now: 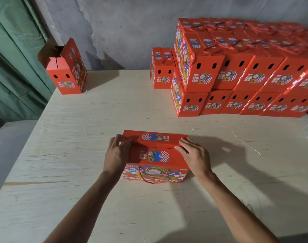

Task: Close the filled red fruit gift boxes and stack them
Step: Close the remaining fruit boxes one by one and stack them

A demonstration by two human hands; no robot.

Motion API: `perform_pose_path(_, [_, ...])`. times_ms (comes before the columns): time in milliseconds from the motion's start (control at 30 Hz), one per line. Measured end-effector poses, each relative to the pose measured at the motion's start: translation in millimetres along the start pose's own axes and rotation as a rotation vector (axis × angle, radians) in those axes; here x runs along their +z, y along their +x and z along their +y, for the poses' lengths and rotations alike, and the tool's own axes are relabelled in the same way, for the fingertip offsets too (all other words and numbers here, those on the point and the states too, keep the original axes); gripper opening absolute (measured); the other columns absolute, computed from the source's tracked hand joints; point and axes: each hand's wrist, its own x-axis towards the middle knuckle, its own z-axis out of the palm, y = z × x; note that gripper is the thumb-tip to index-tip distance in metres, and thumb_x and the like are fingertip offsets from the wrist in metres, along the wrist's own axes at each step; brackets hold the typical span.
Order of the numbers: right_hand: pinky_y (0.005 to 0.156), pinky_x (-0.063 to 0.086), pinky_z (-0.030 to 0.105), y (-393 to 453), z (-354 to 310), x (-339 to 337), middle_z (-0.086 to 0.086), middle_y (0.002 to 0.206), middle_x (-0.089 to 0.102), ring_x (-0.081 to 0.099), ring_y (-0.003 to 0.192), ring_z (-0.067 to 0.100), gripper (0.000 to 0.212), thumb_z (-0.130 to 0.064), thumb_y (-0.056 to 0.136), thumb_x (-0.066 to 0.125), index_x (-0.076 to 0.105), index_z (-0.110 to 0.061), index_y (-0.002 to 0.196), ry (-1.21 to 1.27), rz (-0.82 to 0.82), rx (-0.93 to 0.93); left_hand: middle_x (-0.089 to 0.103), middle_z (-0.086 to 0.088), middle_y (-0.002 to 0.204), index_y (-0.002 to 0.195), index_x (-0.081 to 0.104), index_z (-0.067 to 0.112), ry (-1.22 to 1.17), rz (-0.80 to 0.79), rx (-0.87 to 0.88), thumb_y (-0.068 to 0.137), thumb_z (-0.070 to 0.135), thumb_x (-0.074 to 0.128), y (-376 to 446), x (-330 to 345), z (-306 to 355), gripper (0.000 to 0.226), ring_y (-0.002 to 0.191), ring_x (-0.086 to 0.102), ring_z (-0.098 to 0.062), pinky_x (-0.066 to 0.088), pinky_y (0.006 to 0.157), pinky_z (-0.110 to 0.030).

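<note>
The left hand [118,151] is pinching a flap of the box [155,156] on the tabletop [79,137]; the right hand [193,153] is lying spread, pressing its lid.

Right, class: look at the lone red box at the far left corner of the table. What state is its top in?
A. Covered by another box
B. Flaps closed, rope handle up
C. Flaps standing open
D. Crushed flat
C: the far-left box stands upright on the table with its top flaps raised, showing the brown cardboard inside.
</note>
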Motion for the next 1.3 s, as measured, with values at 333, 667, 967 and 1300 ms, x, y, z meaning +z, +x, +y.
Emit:
perform_pose_path(333, [0.082, 0.063, 0.04, 4, 4, -3, 0.01, 0.111, 0.076, 0.074, 0.106, 0.026, 0.027, -0.017, 0.083, 0.086, 0.08, -0.004, 0.106, -0.125, 0.014, -0.153, 0.062, -0.008, 0.123, 0.139, 0.058, 0.019, 0.332, -0.18, 0.193, 0.095, 0.037, 0.068, 6, 12, 38, 0.049, 0.108, 0.058, -0.03, 0.049, 0.09, -0.042])
perform_pose_path(667, [0.086, 0.062, 0.042, 3, 6, -3, 0.008, 0.115, 0.076, 0.072, 0.112, 0.024, 0.022, -0.015, 0.085, 0.084, 0.081, -0.007, 0.106, 0.0, -0.02, -0.06, 0.032, -0.014, 0.162, 0.158, 0.025, 0.011, 0.469, -0.417, 0.193, 0.102, 0.034, 0.057, 15, 39, 66, 0.069, 0.151, 0.026, -0.036, 0.021, 0.12, -0.06])
perform_pose_path(967, [0.112, 0.044, 0.05, -21, -13, -1, 0.007, 0.137, 0.066, 0.054, 0.136, 0.031, 0.031, -0.022, 0.1, 0.065, 0.072, -0.005, 0.124, -0.165, -0.093, -0.048, -0.008, -0.011, 0.169, 0.163, 0.003, 0.013, 0.291, -0.423, 0.317, 0.096, 0.074, -0.005, -12, 40, 40, 0.091, 0.157, -0.013, -0.026, 0.0, 0.126, -0.054])
perform_pose_path(1300, [0.115, 0.036, 0.043, 34, -16, 4, 0.009, 0.14, 0.056, 0.05, 0.131, 0.026, 0.061, -0.058, 0.103, 0.041, 0.048, -0.011, 0.142, -0.194, -0.437, 0.096, -0.014, -0.004, 0.169, 0.16, -0.013, 0.035, 0.373, -0.488, 0.513, 0.091, 0.079, 0.036, 3, 46, 23, 0.095, 0.155, -0.017, -0.031, 0.003, 0.122, -0.064])
